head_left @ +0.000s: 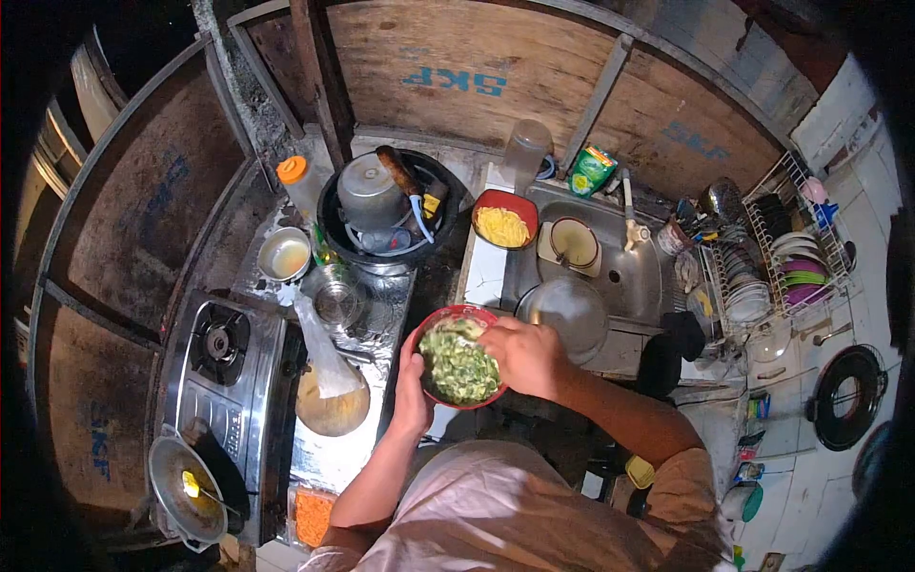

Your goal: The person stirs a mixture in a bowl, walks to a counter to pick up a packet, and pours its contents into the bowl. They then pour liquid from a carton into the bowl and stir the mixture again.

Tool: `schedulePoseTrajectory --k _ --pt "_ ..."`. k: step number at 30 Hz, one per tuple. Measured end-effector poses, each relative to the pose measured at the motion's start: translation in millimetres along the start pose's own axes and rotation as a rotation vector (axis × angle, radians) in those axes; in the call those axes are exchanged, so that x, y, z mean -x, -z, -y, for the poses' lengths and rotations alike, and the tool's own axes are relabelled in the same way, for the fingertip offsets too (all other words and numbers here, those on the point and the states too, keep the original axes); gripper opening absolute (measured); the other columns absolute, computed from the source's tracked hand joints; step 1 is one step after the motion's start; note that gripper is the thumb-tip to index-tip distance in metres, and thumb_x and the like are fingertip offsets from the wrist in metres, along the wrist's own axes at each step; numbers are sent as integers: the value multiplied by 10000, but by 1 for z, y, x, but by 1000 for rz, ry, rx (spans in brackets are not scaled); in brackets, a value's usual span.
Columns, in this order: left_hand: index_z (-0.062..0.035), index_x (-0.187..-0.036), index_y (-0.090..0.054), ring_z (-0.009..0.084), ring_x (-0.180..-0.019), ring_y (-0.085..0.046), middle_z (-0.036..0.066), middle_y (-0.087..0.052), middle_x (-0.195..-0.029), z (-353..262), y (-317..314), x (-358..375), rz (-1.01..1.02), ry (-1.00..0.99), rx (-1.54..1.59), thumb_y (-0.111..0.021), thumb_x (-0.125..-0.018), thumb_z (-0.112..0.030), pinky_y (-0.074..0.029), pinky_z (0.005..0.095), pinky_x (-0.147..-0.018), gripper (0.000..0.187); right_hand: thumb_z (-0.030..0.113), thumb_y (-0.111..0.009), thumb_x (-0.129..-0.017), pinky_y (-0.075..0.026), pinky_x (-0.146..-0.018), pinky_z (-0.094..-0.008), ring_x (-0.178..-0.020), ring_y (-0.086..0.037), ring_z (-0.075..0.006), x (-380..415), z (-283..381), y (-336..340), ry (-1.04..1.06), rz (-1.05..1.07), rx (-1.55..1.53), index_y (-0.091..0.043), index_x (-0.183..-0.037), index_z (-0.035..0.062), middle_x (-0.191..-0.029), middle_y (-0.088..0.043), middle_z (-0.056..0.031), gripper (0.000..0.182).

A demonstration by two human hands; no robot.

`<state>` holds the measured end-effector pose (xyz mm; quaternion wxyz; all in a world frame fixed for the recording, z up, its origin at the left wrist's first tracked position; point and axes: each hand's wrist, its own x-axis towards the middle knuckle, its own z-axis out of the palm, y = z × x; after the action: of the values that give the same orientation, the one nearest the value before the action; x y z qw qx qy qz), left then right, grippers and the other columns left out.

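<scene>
Between hands point(527, 358), red bowl point(467, 309), mouth upward

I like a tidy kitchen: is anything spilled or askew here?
No clear spill shows. Slightly untidy: the plastic bag lies partly across the round board, and the black basin is heaped with cookware.

The sink point(624, 296) is silvery grey. Beyond it, brown wooden boards point(572, 86) carry blue lettering point(456, 83), and a pouch point(592, 172) shows green with yellow and white. Right of the sink I see white, green and purple plates point(803, 275). Left of it, yellow strips point(502, 227) fill one bowl point(488, 198), dark red outside; nearer me than the sink, a mottled green-and-cream mixture point(457, 364) fills a bright red bowl point(467, 310).
</scene>
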<state>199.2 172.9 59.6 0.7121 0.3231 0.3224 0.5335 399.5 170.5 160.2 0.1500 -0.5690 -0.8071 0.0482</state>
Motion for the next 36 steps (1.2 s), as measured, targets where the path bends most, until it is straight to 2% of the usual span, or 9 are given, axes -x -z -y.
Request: schedulePoseTrajectory --k 5,11,21,24,26,28,32,34,36 --pt "-35 -1554 -313 254 -1405 -439 136 -437 -1530 -11 3 2 -18 30 30 -412 -1058 -364 -341 401 -1182 603 106 -662 -788 -582 -724 -390 -834 -711 -233 13 -16 25 219 -26 -177 -735 -1002 132 -1022 -717 -38 227" --pt "-35 -1556 -309 256 -1414 -433 136 -434 -1535 -13 10 -2 -50 -12 22 -431 -1051 -381 -334 404 -1189 624 128 -659 -775 -562 -697 -375 -812 -685 -217 18 -26 64 416 86 85 -711 -1005 128 -949 -669 -19 236" --pt "-44 -1568 -304 245 -1431 -397 137 -421 -1544 -3 -31 -49 75 76 -7 -380 -1051 -308 -322 404 -1185 585 188 -677 -751 -574 -630 -396 -766 -676 -225 8 -51 41 29 -40 252 -706 -919 117 -863 -615 -50 185" --pt "-62 -1555 -320 257 -1402 -440 136 -442 -1523 12 -59 -81 88 114 -70 -411 -1068 -412 -363 407 -1165 607 164 -673 -746 -593 -621 -425 -711 -693 -275 4 -68 35 -62 15 205 -705 -924 58 -877 -649 -108 210" --pt "-85 -1547 -327 283 -1353 -511 143 -466 -1501 20 -83 -107 152 180 -25 -409 -1073 -427 -435 431 -1130 590 180 -691 -740 -580 -595 -409 -699 -699 -252 3 -95 31 -185 -84 202 -715 -935 123 -893 -651 -50 205" --pt "-87 -1557 -315 299 -1336 -536 148 -465 -1506 27 -112 -135 191 268 -24 -403 -1074 -412 -466 435 -1107 589 163 -677 -761 -587 -635 -435 -722 -700 -295 6 -125 37 -269 -107 160 -709 -942 80 -907 -659 -76 202" --pt "-106 -1560 -312 334 -1228 -628 172 -536 -1448 115 -120 -228 397 385 -149 -377 -1076 -489 -616 553 -863 620 140 -646 -812 -586 -697 -481 -726 -684 -365 17 -221 21 -429 17 70 -693 -962 36 -940 -676 -137 188" --pt "-91 -1557 -305 337 -1224 -634 182 -550 -1432 123 -158 -255 452 538 -179 -333 -1092 -474 -615 547 -884 603 131 -647 -815 -581 -727 -497 -769 -689 -398 22 -274 15 -207 -265 143 -689 -982 29 -928 -680 -168 200" --pt "-107 -1573 -263 350 -1252 -616 184 -520 -1465 150 -180 -290 553 599 -188 -307 -1102 -459 -610 564 -888 590 132 -682 -832 -574 -739 -495 -798 -689 -419 29 -306 21 -424 -337 63 -688 -987 23 -902 -689 -191 189"
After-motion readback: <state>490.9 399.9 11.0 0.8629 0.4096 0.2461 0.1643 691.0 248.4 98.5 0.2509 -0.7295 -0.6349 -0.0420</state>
